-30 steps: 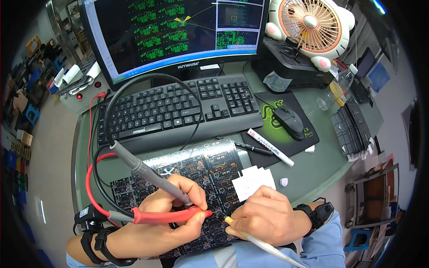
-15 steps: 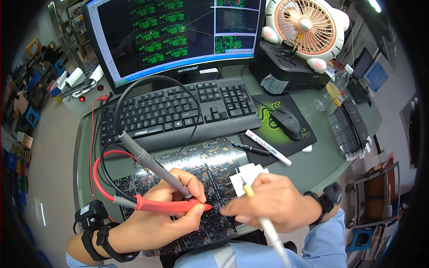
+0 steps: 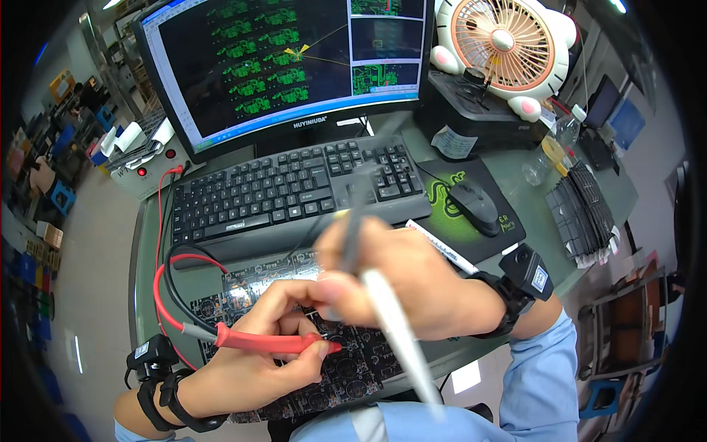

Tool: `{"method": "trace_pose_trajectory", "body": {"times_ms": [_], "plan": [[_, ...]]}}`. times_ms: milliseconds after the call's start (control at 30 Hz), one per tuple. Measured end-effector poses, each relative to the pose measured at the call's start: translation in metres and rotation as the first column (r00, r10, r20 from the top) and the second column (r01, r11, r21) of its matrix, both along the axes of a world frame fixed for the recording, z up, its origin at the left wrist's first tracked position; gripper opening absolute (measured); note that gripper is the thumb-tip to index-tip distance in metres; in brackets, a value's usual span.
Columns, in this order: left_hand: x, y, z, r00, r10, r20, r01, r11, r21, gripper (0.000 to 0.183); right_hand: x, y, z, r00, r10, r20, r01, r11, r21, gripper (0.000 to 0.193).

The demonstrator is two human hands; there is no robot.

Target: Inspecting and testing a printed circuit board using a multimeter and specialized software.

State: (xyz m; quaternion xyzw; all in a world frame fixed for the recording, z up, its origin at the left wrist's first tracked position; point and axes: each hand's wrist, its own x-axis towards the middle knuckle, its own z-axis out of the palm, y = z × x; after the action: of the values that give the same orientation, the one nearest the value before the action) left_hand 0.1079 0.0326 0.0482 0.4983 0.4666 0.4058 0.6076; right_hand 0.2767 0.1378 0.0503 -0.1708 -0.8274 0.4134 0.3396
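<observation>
My left hand [image 3: 269,368] pinches a red test probe [image 3: 269,341], its tip low over a dark printed circuit board [image 3: 361,372]. Just to the right and above, my right hand [image 3: 434,283] is closed and smeared by motion. A white pen-shaped tool [image 3: 394,331] slants down from it toward me. A grey test probe [image 3: 355,228], also blurred, rises out of the same fingers over the keyboard. The fingers of my two hands overlap in view; whether they touch I cannot tell. My right hand hides part of the board.
Beyond the board lie a black keyboard [image 3: 258,191] and a mouse [image 3: 473,208] on a mat [image 3: 504,221]. A white marker [image 3: 449,249] rests by the mat. Behind stand a monitor [image 3: 191,81] and a fan [image 3: 502,40]. Red and black leads [image 3: 158,287] loop at the left.
My right hand has moved up and left, and the grey probe has passed from my left fingers into it. My left hand keeps the red probe nearly in place. The monitor picture has shifted.
</observation>
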Motion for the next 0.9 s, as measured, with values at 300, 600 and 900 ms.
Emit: {"method": "trace_pose_trajectory", "body": {"times_ms": [300, 600, 900], "plan": [[-0.007, 0.001, -0.009, 0.998, -0.054, -0.019, 0.054, 0.998, -0.01, 0.035, 0.039, -0.001, -0.039, 0.992, 0.037, -0.119, -0.09, 0.871, -0.483, 0.029], [-0.007, 0.002, -0.013, 0.998, -0.057, -0.033, 0.06, 0.994, 0.092, 0.036, 0.036, -0.001, -0.043, 0.986, 0.04, -0.162, -0.102, 0.914, -0.394, 0.029], [-0.007, 0.001, -0.013, 0.999, -0.04, -0.03, 0.043, 0.995, 0.089, 0.035, 0.035, -0.004, -0.04, 0.989, 0.046, -0.144, -0.097, 0.921, -0.377, 0.03]]}}
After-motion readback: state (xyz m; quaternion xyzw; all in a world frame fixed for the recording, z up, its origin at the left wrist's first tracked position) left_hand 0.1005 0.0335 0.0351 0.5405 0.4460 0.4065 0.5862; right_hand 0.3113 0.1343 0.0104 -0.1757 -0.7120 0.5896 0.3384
